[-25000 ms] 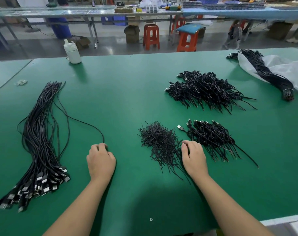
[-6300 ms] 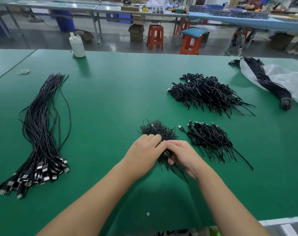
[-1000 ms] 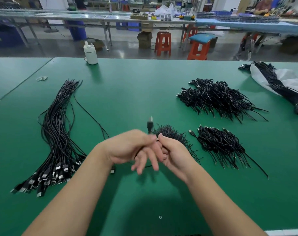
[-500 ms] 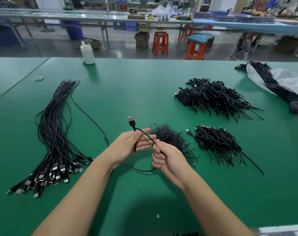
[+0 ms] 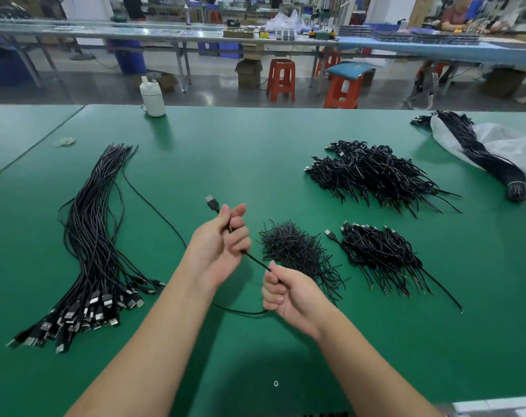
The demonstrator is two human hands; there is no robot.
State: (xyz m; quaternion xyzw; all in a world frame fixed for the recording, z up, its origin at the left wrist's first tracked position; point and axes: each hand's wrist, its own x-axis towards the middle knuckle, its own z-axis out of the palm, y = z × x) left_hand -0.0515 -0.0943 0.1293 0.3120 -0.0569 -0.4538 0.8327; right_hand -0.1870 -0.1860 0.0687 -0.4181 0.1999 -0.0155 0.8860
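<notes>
One black USB cable (image 5: 255,260) runs between both hands above the green table (image 5: 255,152). My left hand (image 5: 218,245) grips it just below its plug (image 5: 212,203), which sticks up to the left. My right hand (image 5: 285,291) is a fist around the cable lower down; a slack loop hangs beneath it and trails left under my left arm. A small heap of black twist ties (image 5: 297,251) lies right behind my hands.
A long bundle of loose USB cables (image 5: 96,236) lies at left, plugs toward me. Two piles of tied cables (image 5: 376,173) (image 5: 382,254) lie at right. A banded cable bundle (image 5: 484,155) rests on a white bag (image 5: 508,145) far right. A white bottle (image 5: 152,97) stands at the back edge.
My hands have drawn apart, pulling the cable straight between them. The left hand rose with the plug; the right closed into a fist lower down.
</notes>
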